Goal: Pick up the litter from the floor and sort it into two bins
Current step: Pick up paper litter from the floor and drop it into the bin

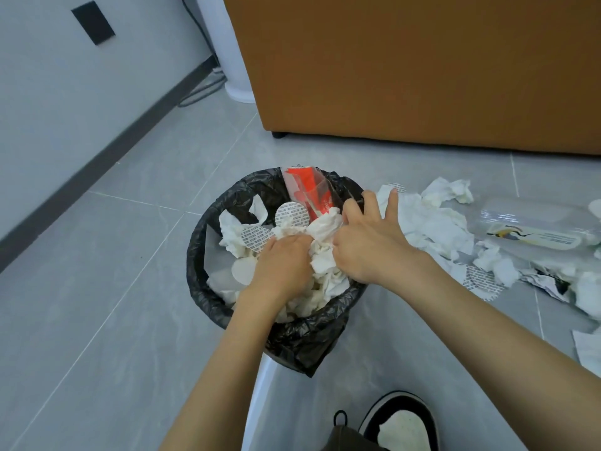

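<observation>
Filling the bin [196,255], white tissues [322,227] are gripped by the left hand [279,258], the hold of the right hand [367,242] cannot be told, and floor litter [429,222] must be picked up next.

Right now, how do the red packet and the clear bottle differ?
The red packet stands tilted inside the bin, against its far rim; the clear bottle lies on its side on the floor, right of the bin. The packet is red with clear film; the bottle is see-through with a printed label. Both look like plastic.
</observation>
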Tool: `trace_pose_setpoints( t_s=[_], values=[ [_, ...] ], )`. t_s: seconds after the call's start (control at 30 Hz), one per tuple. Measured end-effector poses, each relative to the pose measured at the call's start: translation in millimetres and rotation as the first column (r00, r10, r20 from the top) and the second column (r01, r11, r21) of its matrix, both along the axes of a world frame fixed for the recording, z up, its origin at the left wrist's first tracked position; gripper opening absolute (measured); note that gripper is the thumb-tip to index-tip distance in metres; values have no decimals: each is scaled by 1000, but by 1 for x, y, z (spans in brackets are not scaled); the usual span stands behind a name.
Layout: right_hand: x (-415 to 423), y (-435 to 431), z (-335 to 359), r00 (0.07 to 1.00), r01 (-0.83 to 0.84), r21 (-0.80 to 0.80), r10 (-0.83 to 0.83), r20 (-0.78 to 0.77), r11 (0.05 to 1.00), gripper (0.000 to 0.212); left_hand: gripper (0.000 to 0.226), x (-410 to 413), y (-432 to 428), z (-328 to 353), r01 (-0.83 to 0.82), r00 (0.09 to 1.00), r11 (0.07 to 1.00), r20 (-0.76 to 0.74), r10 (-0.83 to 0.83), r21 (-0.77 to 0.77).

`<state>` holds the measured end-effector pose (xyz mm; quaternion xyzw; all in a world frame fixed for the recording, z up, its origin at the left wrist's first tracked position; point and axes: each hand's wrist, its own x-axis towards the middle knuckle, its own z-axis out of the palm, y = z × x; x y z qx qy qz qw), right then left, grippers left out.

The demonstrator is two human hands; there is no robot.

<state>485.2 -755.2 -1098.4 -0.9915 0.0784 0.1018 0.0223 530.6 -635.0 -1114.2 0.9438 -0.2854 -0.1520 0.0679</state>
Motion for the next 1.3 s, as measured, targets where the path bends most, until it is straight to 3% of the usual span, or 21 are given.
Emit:
trace_pose_setpoints(
  t_s=[0.1, 0.27, 0.43, 0.77, 0.97, 1.1, 1.2, 1.3],
  values=[
    [-9, -6, -4, 987, 25, 117, -43, 155, 993, 33, 19, -1, 3, -6, -50, 996, 983, 70, 63, -178],
    [-24, -19, -4, 888, -54, 449, -163, 430, 892, 31, 43, -4, 8, 3, -202, 951, 843, 105, 290, -499],
    [-35, -32, -9, 737, -58, 643, -402, 543, 764, 27, 51, -20, -6, 26, -140, 940, 750, 151, 305, -646],
    [-66, -81, -42, 631, 205, 793, -697, 341, 573, 30, 41, -48, -65, 37, 101, 972, 752, 225, 65, -651],
    [-119, -129, -89, 650, 470, 677, -741, 169, 566, 33, 44, -76, -116, 20, 254, 965, 763, 208, -159, -595],
    [-156, -145, -125, 658, 631, 598, -750, -76, 493, 36, 53, -89, -143, -9, 289, 956, 822, 98, -278, -490],
    [-182, -145, -150, 666, 716, 458, -712, -223, 527, 46, 55, -96, -157, -41, 300, 942, 859, -13, -335, -416],
    [-197, -139, -165, 703, 685, 405, -696, -148, 606, 50, 55, -102, -163, -72, 306, 930, 894, -97, -354, -326]
  ],
)
